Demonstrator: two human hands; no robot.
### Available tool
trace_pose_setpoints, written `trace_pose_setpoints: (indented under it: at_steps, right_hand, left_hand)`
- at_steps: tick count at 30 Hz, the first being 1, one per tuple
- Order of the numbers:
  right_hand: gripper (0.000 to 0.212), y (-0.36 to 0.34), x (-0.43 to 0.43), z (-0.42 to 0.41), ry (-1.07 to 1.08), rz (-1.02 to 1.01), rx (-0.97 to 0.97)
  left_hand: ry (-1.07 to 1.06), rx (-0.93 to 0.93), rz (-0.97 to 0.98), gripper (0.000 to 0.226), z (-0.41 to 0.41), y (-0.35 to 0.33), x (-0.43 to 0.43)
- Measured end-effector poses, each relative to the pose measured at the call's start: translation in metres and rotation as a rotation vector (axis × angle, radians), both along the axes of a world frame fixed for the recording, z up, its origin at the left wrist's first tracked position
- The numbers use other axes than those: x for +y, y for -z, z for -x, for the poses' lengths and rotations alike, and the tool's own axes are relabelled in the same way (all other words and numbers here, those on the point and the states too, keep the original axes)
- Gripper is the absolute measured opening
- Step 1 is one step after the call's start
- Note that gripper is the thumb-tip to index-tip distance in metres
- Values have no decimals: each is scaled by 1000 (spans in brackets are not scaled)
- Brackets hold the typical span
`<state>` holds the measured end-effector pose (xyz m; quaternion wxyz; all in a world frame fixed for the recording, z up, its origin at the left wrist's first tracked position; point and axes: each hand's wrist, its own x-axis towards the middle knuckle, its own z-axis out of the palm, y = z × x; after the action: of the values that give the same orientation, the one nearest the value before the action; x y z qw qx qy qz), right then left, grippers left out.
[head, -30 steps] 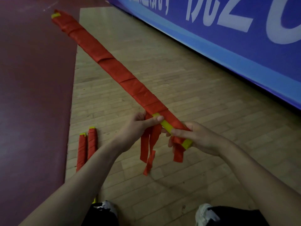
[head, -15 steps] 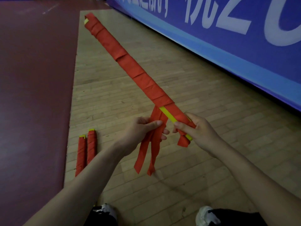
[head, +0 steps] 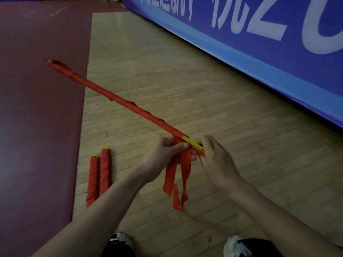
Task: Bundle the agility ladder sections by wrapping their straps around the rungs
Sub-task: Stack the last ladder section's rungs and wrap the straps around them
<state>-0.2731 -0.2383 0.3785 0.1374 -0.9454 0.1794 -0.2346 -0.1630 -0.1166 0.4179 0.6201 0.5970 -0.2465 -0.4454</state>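
Note:
A long bundle of yellow ladder rungs [head: 191, 143] wrapped in red strap [head: 118, 100] is held in the air, edge-on to me, its far end pointing up-left. My right hand [head: 215, 160] grips the near end of the rungs. My left hand [head: 163, 156] pinches the red strap where it leaves the bundle. Loose strap tails [head: 178, 182] hang down between my hands toward the floor. Two finished red-wrapped bundles [head: 98, 175] lie side by side on the wooden floor to the left.
Wooden floor [head: 204, 101] lies under me, with a dark red floor area [head: 37, 108] on the left. A blue banner wall [head: 259, 43] runs along the right. My two shoes [head: 235, 246] show at the bottom edge.
The bundle has turned from flat to edge-on and its far end has swung lower and to the left. Both hands have stayed on its near end, the left still on the strap.

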Motion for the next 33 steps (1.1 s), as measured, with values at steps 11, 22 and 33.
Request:
trace_pose_setpoints:
  at_steps: [11, 22, 33]
  right_hand:
    - [50, 10, 12, -1, 41, 178, -112]
    - [16, -43, -31, 7, -123, -1023, -141]
    - [18, -25, -25, -7, -114, -1030, -83]
  left_hand:
    - [-113, -2, -71, 27, 0, -4, 1]
    - [-13, 54, -31, 16, -2, -2, 1]
    - [157, -187, -145, 29, 2, 14, -2]
